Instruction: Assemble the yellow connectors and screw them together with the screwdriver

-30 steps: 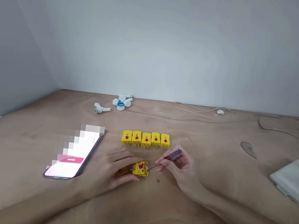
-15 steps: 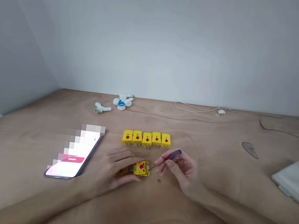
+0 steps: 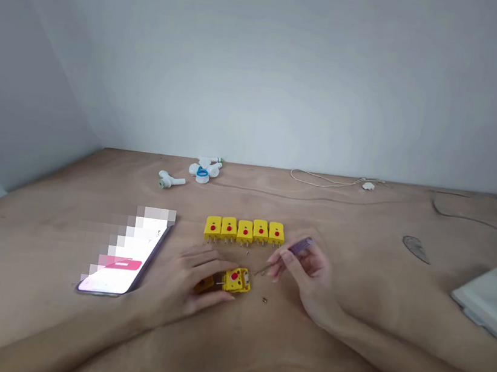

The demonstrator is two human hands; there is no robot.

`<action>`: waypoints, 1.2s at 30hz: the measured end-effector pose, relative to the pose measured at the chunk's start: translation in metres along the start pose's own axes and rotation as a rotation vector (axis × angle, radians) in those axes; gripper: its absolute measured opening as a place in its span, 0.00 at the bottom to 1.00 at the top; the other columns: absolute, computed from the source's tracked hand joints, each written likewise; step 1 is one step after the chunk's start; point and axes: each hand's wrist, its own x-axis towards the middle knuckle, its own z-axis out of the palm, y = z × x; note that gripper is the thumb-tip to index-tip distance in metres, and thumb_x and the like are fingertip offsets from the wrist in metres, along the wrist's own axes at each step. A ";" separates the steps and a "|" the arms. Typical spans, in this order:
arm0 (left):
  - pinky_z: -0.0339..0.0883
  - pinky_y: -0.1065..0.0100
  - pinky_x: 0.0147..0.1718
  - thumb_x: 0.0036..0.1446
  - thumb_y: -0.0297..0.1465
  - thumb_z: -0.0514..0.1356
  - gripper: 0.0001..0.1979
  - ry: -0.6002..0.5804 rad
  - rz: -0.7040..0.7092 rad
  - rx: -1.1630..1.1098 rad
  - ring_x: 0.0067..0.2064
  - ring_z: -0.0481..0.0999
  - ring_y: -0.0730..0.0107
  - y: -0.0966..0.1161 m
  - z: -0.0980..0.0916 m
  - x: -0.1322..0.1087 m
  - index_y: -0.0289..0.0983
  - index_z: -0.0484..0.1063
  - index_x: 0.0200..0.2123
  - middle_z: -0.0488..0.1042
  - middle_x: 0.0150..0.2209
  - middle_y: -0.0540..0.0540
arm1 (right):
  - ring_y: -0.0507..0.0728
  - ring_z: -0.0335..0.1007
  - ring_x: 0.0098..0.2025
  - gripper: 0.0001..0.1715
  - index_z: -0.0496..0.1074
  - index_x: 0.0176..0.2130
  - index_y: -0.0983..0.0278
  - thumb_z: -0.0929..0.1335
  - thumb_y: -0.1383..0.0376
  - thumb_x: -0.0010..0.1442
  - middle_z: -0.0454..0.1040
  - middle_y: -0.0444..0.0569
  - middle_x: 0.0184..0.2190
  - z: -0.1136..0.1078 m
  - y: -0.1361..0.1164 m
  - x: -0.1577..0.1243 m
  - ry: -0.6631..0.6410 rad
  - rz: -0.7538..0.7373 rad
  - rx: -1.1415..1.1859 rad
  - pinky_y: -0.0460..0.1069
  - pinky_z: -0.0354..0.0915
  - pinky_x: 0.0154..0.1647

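My left hand (image 3: pixel 200 277) rests on the table, curled around a yellow two-pin plug (image 3: pixel 237 280) with a red dot. The plug's pins point to the left. Another yellow-orange piece (image 3: pixel 204 284) lies partly hidden beneath that palm. Between thumb and fingers, my right hand (image 3: pixel 305 273) grips a small screwdriver (image 3: pixel 301 245) with a purple handle. Its thin shaft points down-left, with the tip a little to the right of the plug and apart from it. A tiny brass-coloured screw (image 3: pixel 264 300) lies below the screwdriver tip.
Several yellow plugs (image 3: pixel 245 232) stand in a row behind my hands, with a small screw (image 3: pixel 247 252) in front. A lit phone (image 3: pixel 129 256) lies left. White plastic parts (image 3: pixel 203 171) and a thin white cord (image 3: pixel 322 183) lie near the wall; a white case (image 3: pixel 494 301) is right.
My right hand has moved right, drawing the screwdriver tip away from the plug's right end. The left hand and plug have stayed almost in place.
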 end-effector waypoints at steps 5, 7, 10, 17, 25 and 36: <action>0.75 0.56 0.50 0.66 0.40 0.63 0.17 0.005 0.005 0.000 0.51 0.79 0.54 0.000 0.001 0.002 0.40 0.74 0.54 0.80 0.51 0.43 | 0.51 0.71 0.23 0.19 0.71 0.36 0.62 0.72 0.50 0.64 0.78 0.46 0.27 -0.001 -0.005 0.007 0.102 0.040 -0.034 0.46 0.68 0.23; 0.75 0.56 0.49 0.66 0.39 0.63 0.16 0.013 0.011 0.003 0.50 0.79 0.55 -0.001 0.002 0.002 0.40 0.75 0.53 0.80 0.49 0.43 | 0.50 0.68 0.21 0.21 0.70 0.35 0.62 0.72 0.48 0.63 0.76 0.45 0.24 -0.001 -0.007 0.009 0.109 0.081 -0.048 0.45 0.65 0.22; 0.74 0.57 0.48 0.65 0.38 0.64 0.14 0.016 0.017 -0.004 0.48 0.79 0.56 -0.002 0.003 0.002 0.39 0.75 0.51 0.80 0.48 0.44 | 0.50 0.65 0.21 0.24 0.70 0.33 0.63 0.72 0.45 0.61 0.73 0.44 0.22 -0.001 -0.008 0.010 0.114 0.126 -0.071 0.44 0.61 0.21; 0.73 0.57 0.52 0.66 0.35 0.62 0.15 -0.007 0.010 0.011 0.53 0.77 0.55 -0.001 0.004 0.002 0.41 0.73 0.55 0.78 0.52 0.43 | 0.50 0.63 0.21 0.26 0.69 0.32 0.62 0.72 0.43 0.60 0.72 0.43 0.20 -0.003 -0.009 0.012 0.094 0.157 -0.094 0.44 0.60 0.21; 0.72 0.54 0.51 0.67 0.36 0.61 0.14 -0.009 -0.046 0.052 0.52 0.77 0.54 -0.003 0.004 0.001 0.40 0.73 0.54 0.78 0.51 0.43 | 0.50 0.60 0.21 0.25 0.71 0.34 0.63 0.70 0.43 0.63 0.69 0.42 0.19 -0.007 -0.005 0.012 0.089 0.120 -0.121 0.45 0.58 0.21; 0.73 0.55 0.51 0.67 0.36 0.61 0.14 -0.009 -0.034 0.034 0.51 0.77 0.55 -0.002 0.004 0.004 0.40 0.74 0.54 0.79 0.50 0.44 | 0.49 0.54 0.19 0.25 0.72 0.35 0.63 0.67 0.44 0.66 0.61 0.37 0.16 -0.011 -0.002 0.015 0.091 0.100 -0.180 0.46 0.52 0.22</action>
